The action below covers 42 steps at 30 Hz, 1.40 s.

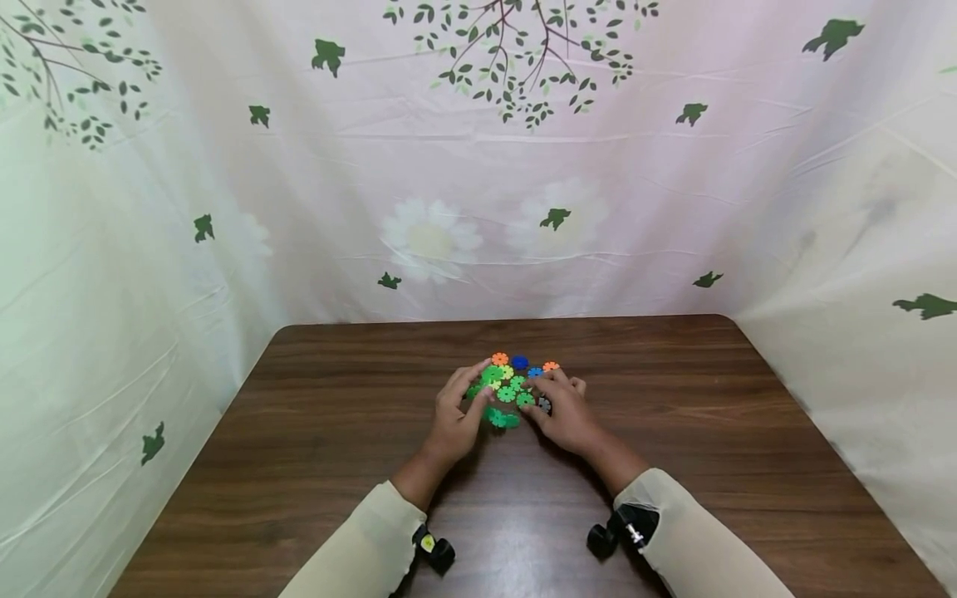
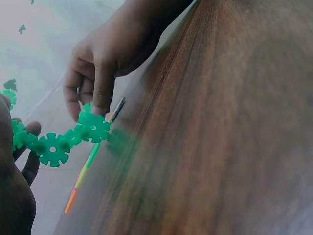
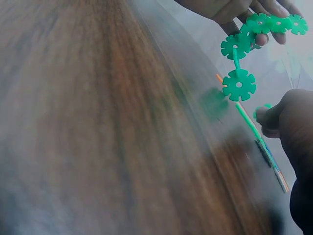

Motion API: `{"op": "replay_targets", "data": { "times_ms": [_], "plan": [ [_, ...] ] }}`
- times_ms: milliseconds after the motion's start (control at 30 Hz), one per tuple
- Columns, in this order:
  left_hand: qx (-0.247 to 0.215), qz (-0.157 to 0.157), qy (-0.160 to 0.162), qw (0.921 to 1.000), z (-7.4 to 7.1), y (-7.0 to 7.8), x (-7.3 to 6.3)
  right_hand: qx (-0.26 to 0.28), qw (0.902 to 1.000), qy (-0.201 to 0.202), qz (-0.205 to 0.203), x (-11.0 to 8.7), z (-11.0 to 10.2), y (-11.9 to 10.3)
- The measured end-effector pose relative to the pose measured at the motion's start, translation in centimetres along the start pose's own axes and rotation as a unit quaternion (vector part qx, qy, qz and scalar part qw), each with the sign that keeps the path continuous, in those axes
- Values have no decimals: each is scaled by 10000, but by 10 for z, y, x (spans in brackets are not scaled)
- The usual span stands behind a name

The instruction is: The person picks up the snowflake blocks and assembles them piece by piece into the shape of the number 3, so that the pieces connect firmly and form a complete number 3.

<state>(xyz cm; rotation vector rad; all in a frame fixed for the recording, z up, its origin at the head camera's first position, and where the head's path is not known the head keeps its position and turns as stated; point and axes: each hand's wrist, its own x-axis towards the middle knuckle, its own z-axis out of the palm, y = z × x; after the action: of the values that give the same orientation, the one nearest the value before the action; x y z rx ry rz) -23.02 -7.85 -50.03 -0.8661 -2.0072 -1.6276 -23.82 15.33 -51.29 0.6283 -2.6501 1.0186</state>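
In the head view my left hand (image 1: 453,419) is over the table at the left of a group of small notched plastic discs. It holds a chain of linked green discs (image 2: 53,149), which hangs clear of the table in both wrist views; in the right wrist view the chain bends, with its lowest disc (image 3: 239,85) hanging down. My right hand (image 1: 566,415) is close on the other side. Thumb and finger pinch a single green disc (image 3: 257,112), mostly hidden by the fingertips, beside the chain's free end.
Loose discs lie flat beyond and between the hands: orange (image 1: 499,359), dark blue (image 1: 519,362), lighter blue (image 1: 535,373), green (image 1: 507,394) and a grey one (image 1: 545,405) by the right fingers. The brown wooden table (image 1: 314,465) ends at a printed curtain (image 1: 478,282).
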Motion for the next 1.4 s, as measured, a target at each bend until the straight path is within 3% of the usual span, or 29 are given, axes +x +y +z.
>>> {"op": "replay_targets", "data": {
  "times_ms": [300, 500, 833, 1067, 1267, 1400],
  "plan": [
    [-65, 112, -20, 9999, 1, -1, 0, 114, 9985, 343, -422, -1, 0, -2],
    [-68, 282, -36, 9996, 1, 1, -1, 420, 9964, 592, -433, 0, -1, -8],
    [-81, 174, -135, 9997, 1, 2, -1, 859, 9883, 1012, -746, 1, -6, -16],
    [-168, 274, -144, 9994, 2, 1, -1, 1456, 9833, 895, -631, 2, -11, -25],
    [-226, 275, -255, 9990, 0, 0, -2, 1638, 9813, 800, -624, 2, -15, -33],
    [-222, 116, -355, 9991, -1, 2, -2, 1701, 9806, 780, -587, 1, -18, -37]
  ]
}}
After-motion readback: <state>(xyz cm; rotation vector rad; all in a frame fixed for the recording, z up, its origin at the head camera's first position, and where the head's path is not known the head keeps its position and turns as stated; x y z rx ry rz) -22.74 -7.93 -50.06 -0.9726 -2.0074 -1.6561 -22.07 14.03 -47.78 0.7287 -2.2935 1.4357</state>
